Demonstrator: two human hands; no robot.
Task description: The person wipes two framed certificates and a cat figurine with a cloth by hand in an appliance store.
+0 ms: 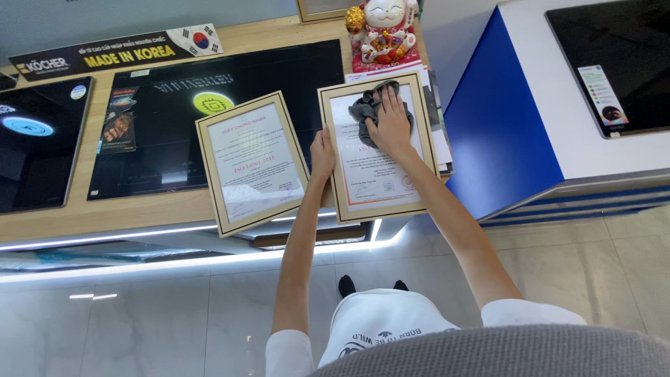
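Observation:
Two framed certificates lie on a wooden counter. My right hand [391, 126] presses a dark grey cloth [364, 109] against the glass of the right frame [419, 150], near its top. My left hand [322, 153] grips that frame's left edge. The left frame [252, 162] lies tilted beside it, touched by neither hand.
A large black glass cooktop [230, 77] sits under the frames, and another [38, 143] lies at the left. A lucky cat figurine [384, 28] stands behind the right frame. A black sign [115, 52] lies at the back. A blue-and-white counter [558, 91] with a black cooktop stands right.

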